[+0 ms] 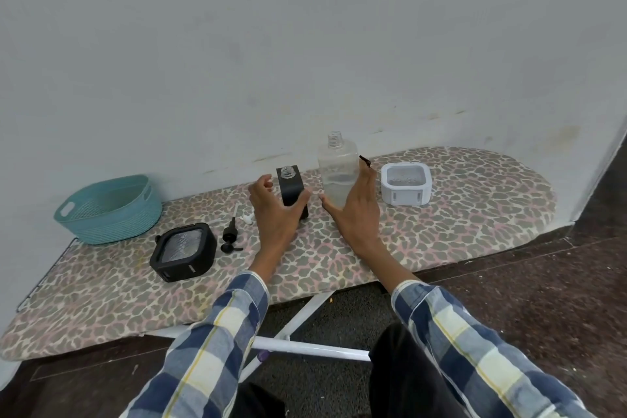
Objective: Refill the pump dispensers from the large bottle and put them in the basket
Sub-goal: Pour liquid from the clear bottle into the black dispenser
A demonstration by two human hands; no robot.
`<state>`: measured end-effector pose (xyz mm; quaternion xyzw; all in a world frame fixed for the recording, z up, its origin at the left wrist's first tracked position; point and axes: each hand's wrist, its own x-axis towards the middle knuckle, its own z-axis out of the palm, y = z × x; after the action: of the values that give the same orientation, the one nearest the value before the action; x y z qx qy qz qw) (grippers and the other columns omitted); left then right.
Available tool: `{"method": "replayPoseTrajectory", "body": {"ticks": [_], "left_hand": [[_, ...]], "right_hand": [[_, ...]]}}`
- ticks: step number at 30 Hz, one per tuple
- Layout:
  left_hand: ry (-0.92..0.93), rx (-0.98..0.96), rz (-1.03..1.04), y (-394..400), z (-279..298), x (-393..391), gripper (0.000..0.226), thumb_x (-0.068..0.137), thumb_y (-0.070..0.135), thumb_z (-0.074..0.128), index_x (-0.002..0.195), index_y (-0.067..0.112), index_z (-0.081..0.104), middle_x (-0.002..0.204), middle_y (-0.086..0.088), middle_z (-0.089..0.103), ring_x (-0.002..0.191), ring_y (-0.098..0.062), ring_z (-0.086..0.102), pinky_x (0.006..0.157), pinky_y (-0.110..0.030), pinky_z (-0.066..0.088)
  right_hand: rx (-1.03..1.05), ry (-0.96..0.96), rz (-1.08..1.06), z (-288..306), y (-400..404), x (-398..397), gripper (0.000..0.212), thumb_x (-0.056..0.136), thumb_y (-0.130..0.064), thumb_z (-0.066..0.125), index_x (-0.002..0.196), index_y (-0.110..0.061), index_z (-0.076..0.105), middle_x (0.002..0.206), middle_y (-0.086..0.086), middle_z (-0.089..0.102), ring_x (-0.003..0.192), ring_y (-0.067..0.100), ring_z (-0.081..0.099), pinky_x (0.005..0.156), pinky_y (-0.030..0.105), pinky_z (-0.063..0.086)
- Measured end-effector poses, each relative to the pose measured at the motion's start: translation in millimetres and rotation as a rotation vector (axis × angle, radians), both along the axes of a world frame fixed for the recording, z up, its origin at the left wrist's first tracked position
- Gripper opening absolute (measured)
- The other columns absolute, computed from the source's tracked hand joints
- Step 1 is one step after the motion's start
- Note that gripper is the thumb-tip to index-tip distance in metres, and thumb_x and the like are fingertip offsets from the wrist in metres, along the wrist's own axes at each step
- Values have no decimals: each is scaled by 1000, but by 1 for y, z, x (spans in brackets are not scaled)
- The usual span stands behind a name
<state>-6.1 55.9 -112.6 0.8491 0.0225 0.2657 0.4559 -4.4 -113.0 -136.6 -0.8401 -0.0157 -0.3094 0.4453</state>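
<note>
Black square dispenser (292,189) stands upright, neck open, mid-board near the far edge. Just right of it the clear large bottle (338,174) stands uncapped, a little liquid inside. Black pump head (230,235) lies left of them. Teal basket (110,210) sits at the far left corner.

A single head-worn wide-angle view looks forward and down from above the person's sleeves, close over the leopard-print ironing board (441,214), facing a pale wall (305,44) just behind it, with floor below.
</note>
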Motion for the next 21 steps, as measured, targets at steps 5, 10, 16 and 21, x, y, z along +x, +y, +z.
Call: {"method": "replayPoseTrajectory", "body": {"ticks": [5, 10, 16, 21], "left_hand": [[167, -85, 30, -3, -14, 7, 97, 66, 66, 92, 134, 30, 32, 131, 0, 57, 116, -20, 64, 95, -45, 58], [150, -163, 11, 7, -13, 3, 58, 86, 28, 86, 123, 23, 42, 115, 3, 62, 105, -20, 66, 87, -39, 58], [116, -342, -84, 48, -13, 0, 33, 103, 27, 67, 130, 26, 49, 115, 2, 68, 103, -20, 67, 92, -46, 57], [82, -276, -190, 55, -23, -7, 55, 109, 39, 62, 158, 40, 37, 151, 4, 58, 135, -16, 59, 113, -40, 50]], "right_hand": [[25, 10, -10, 2, -1, -1, 112, 77, -56, 87, 159, -15, 22, 154, 9, 38, 139, 32, 47, 89, 50, 60], [10, 77, -24, 4, -2, 0, 113, 76, -50, 89, 160, -15, 21, 153, 10, 40, 137, 32, 49, 92, 49, 58], [58, 114, -12, 1, 3, 2, 120, 73, -44, 93, 161, -18, 15, 161, 10, 38, 147, 34, 43, 108, 55, 51], [74, 150, -2, 3, 3, 7, 117, 71, -44, 94, 156, -20, 18, 158, 9, 39, 144, 33, 46, 109, 57, 51]]}}
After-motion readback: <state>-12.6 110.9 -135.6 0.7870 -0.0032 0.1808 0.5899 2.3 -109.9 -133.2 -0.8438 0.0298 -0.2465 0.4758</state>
